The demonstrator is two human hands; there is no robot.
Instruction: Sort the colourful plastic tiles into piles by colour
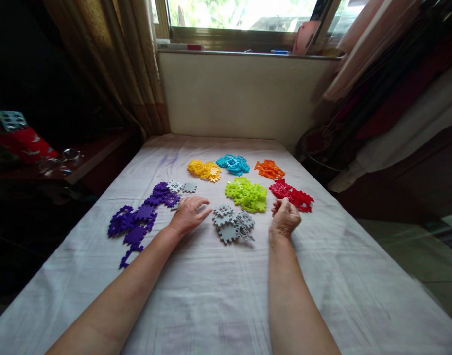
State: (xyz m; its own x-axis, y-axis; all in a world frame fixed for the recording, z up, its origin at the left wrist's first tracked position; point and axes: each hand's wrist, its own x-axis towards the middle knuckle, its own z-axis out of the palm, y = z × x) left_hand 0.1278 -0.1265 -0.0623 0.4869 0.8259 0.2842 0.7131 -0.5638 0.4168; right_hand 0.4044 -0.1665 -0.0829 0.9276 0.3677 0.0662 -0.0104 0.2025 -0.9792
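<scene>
At the far left, one red patterned pouch (28, 145) and one pair of glasses (71, 154) lie on a dark ledge (88, 162). Seven colour groups of notched plastic pieces are spread over one pale sheet (218, 301); within each group the pieces overlap too much to count. First comes one straggling purple group (144, 213), left of the left hand (190, 215). Three loose grey pieces (190, 188) show between the two: a pair just beyond the left hand, the third partly hidden by it. That hand is palm down, its fingers loosely extended and the thumb apart; nothing shows in its grasp, though its underside is hidden. Farther off lies one yellow heap (204, 171), then one blue heap (233, 164). One grey heap (227, 230) sits between the two hands, nearer the left, with one lime-green heap (246, 195) just beyond it. One orange heap (270, 169) lies past the right hand (286, 218), whose fingers are curled in; whether they have hold of a piece, I cannot tell. One red heap (297, 197) lies just beyond those knuckles, reaching farther right.
</scene>
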